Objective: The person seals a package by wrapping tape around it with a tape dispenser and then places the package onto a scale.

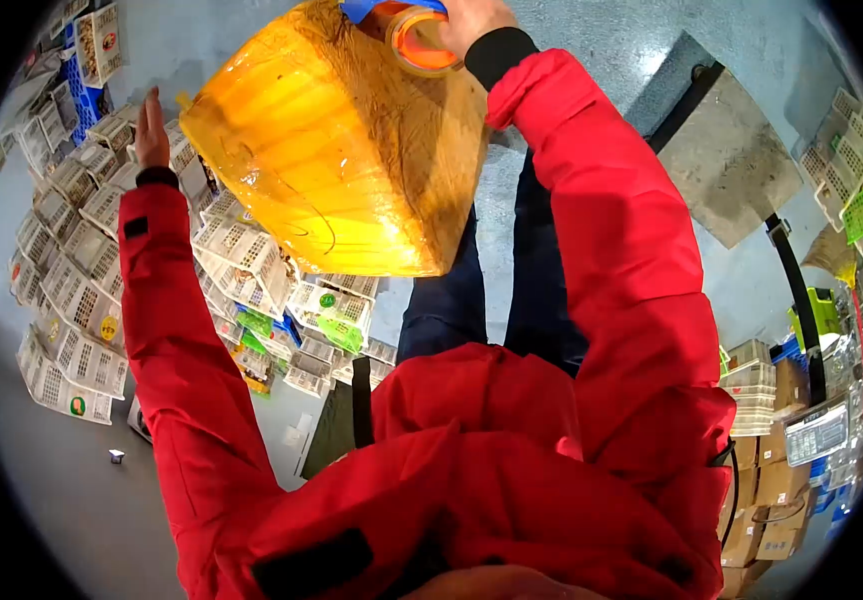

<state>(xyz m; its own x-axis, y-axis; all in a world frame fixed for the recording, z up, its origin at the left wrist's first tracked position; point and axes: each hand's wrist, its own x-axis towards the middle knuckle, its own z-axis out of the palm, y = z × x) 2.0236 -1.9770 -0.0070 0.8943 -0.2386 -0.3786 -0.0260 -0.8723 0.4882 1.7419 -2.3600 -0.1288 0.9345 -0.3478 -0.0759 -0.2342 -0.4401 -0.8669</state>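
Note:
A big box (301, 140) wrapped in shiny yellow tape stands tilted in front of my legs. My right hand (476, 22) is at its top right and grips a blue tape dispenser (376, 8) that carries an orange-cored tape roll (421, 42). My left hand (152, 135) is raised to the left of the box, apart from it, with its fingers stretched out and nothing in it.
White plastic crates (81, 260) are stacked along the left. A grey square platform (726, 155) with a black post lies on the right of the blue floor. Cardboard boxes (779, 482) and more crates (846, 150) stand at the far right.

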